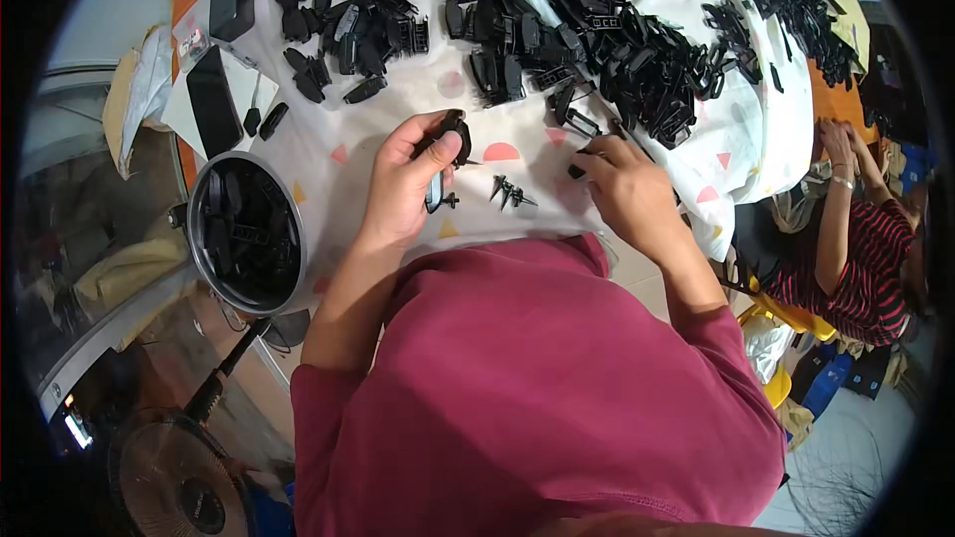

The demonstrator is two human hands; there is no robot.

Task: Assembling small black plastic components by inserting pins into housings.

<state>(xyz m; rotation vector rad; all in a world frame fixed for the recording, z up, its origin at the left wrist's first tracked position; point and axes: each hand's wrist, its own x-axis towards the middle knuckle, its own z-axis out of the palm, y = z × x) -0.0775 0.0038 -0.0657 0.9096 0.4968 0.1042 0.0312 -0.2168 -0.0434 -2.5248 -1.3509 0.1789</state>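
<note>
My left hand [406, 182] is closed around a small black plastic part [454, 131], held just above the white cloth [517, 189] that covers the table. My right hand [629, 189] rests on the cloth with its fingertips pinching a small black piece [578, 168] at the near edge of a big heap of black plastic parts [607, 35]. Between the two hands lie a few small dark pointed pieces [510, 194]. My red shirt fills the lower middle of the view.
A round metal bowl [198, 239] holding black parts sits at my left. A smaller pile of black parts [343, 15] and a dark phone [214, 101] lie at the far left. Another person in a striped top [860, 268] sits at the right. A fan [179, 482] stands lower left.
</note>
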